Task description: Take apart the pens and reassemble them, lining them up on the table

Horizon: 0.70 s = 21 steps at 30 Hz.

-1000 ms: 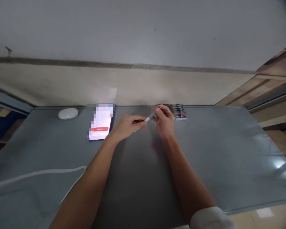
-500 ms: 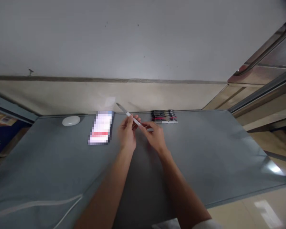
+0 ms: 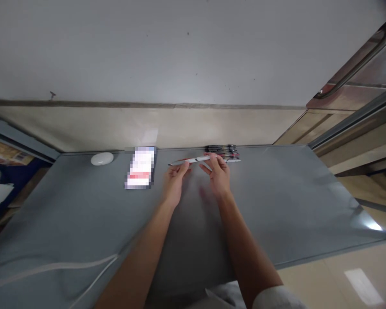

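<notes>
A slim white pen with a grey end is held nearly level above the grey tabletop. My left hand pinches it toward its grey end, which points left. The fingers of my right hand are closed on its right end, partly hiding it. Just behind my right hand lies a row of several pens, mostly dark, with a white one at the front.
A phone with a lit, blurred screen lies left of my hands. Beyond it sits a white rounded case. A white cable runs across the near left. A pale wall stands along the table's back edge.
The pen has turned from a slant to nearly level. My right hand has risen and moved slightly right to the pen's right end. My left hand still holds the pen.
</notes>
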Tool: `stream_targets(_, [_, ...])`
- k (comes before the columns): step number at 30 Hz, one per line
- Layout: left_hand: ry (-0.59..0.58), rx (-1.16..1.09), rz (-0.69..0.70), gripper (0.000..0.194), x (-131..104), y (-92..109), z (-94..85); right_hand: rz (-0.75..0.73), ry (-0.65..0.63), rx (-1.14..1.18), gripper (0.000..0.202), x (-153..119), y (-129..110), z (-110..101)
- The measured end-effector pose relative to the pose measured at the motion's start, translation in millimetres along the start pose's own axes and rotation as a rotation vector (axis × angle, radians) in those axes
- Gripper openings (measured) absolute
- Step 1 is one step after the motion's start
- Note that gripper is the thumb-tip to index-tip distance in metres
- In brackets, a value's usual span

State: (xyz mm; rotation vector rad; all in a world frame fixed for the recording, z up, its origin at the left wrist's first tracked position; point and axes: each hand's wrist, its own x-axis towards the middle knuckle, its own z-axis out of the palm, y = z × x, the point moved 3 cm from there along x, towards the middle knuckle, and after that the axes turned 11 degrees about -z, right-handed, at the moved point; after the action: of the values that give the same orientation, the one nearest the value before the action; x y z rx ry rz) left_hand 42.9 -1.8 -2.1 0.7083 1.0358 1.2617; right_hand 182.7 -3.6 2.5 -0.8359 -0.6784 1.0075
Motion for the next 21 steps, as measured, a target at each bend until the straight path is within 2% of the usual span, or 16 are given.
stream_targets(3, [-0.068,0.442,0.062,0.035,0,11,-11.9,-0.001,0.135,0.100,0.033,2,4,3])
stream_targets(5, [-0.072,0.704,0.205,0.034,0,19,-17.7,-0.038,0.211,0.148,0.034,4,10,6])
stream_targets(9, [-0.129,0.977,0.449,0.034,4,25,-20.8,-0.137,0.330,0.153,0.034,10,19,9])
stream_targets(11, [-0.174,1.068,0.510,0.036,7,22,-20.5,-0.162,0.347,0.175,0.037,14,21,8])
stream_targets(13, [-0.168,1.173,0.541,0.038,10,19,-21.2,-0.169,0.340,0.256,0.038,18,21,5])
stream_targets(17, [-0.058,1.427,0.570,0.044,14,12,-24.2,-0.189,0.282,0.497,0.037,23,19,-4])
stream_targets(21, [0.014,1.605,0.572,0.055,12,6,-24.4,-0.216,0.241,0.597,0.038,25,20,-10])
